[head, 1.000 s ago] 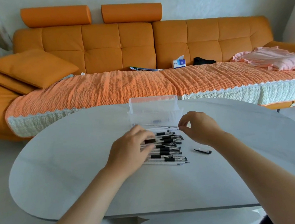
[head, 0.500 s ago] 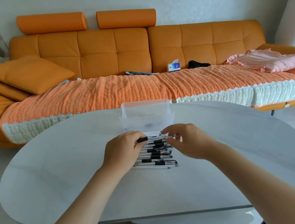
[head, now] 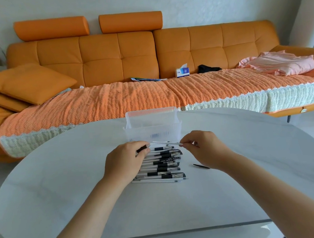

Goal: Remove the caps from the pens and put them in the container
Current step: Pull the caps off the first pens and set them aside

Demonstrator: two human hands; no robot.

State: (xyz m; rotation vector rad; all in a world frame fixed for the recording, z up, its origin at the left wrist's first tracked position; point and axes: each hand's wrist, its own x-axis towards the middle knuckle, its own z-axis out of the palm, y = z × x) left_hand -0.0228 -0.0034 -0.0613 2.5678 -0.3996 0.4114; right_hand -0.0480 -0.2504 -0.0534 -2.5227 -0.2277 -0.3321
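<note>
**hands pull apart on one pen, cap coming off**

on the pale grey oval table (head: 62, 188), about midway between its near and far edges, lies a row of black-and-white pens (head: 163, 167), side by side. just right of the row lies a thin black piece (head: 201, 166), probably a loose cap.

over the far end of the row, both hands hold one white pen (head: 166, 142). the left hand (head: 126, 163) has its fingers curled round the pen's black end. the right hand (head: 204, 148) pinches the white tip between thumb and forefinger.

half a second ago the hands were close together on this pen; now they have drawn apart sideways. a second ago the left hand lay on the row. this looks like the cap being pulled, though whether it has come free cannot be told. most pens in the row appear to be capped, so the task seems barely begun.

just beyond the row, toward the table's far edge, stands the clear ribbed plastic container (head: 153, 128). a faint bluish smudge shows through its wall, but its contents cannot be made out.

behind the table runs an orange leather sofa (head: 138, 48) under a woven orange throw (head: 111, 102). it carries a cushion (head: 25, 83), a tissue box (head: 182, 72) and a crumpled pink cloth (head: 282, 62), against a white wall.
</note>
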